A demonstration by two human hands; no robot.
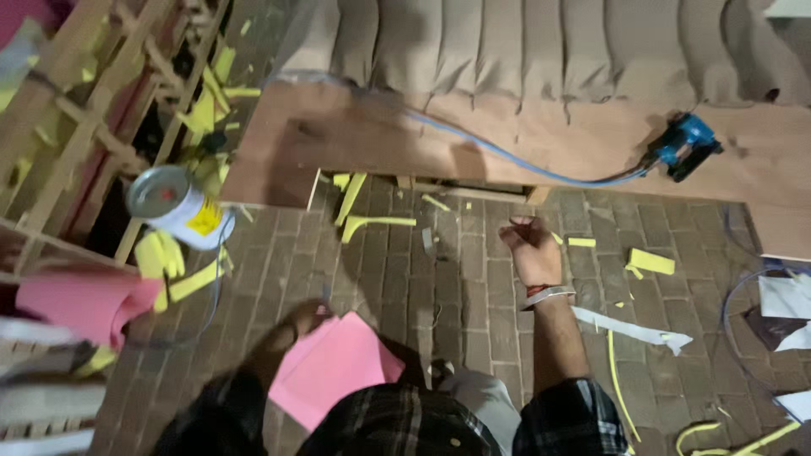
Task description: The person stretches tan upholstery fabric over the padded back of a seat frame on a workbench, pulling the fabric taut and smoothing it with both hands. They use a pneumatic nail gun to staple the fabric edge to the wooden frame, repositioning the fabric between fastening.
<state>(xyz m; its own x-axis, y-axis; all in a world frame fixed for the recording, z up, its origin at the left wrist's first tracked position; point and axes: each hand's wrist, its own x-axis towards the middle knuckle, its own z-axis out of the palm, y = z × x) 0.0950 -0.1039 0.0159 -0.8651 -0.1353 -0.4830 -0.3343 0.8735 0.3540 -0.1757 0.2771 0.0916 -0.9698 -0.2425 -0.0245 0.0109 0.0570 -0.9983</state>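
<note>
As I look down, my left hand (296, 325) pinches a pink sheet (334, 367) near my body; my right hand (530, 249), fingers curled shut and empty, hangs over the brick floor (405, 279). I judge the next move must reach the stapler (686, 143) on the board (507, 143).

Pink sheet (329, 367) at left hand (302, 319). Plaid sleeve (566, 418), dark with pale lines. Silver bangle (547, 295) on right wrist. Blue stapler (686, 143), pale blue hose (507, 160). Yellow foam scraps (650, 262) on grey-brown herringbone brick floor (422, 279). Tan quilted upholstery (541, 46). White tin (179, 207), yellow label.
</note>
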